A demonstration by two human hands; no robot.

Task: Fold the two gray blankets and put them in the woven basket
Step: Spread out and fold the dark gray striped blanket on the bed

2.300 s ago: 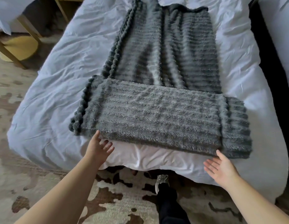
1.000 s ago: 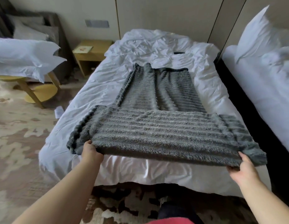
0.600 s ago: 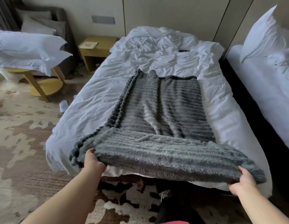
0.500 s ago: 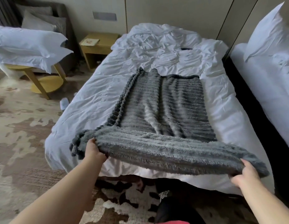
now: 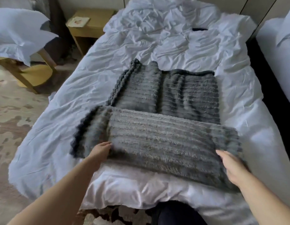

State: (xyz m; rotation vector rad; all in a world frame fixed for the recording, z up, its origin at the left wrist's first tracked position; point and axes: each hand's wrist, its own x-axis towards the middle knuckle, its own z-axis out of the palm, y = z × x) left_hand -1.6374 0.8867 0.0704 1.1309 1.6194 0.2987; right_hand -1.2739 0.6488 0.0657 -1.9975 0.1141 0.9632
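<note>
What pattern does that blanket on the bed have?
Gray blanket with fuzzy horizontal ribs, clearest in the head view.

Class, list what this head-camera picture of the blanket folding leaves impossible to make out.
- Woven basket: outside the head view's edges.
- Second blanket: none told apart from the gray blanket.
- Right hand: fingers hidden by the blanket.
- Left hand: grip lost in motion blur.
- Card on nightstand: print too small.

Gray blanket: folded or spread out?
Partly folded. The gray blanket has its near end doubled over itself; the far part lies flat on the bed.
</note>
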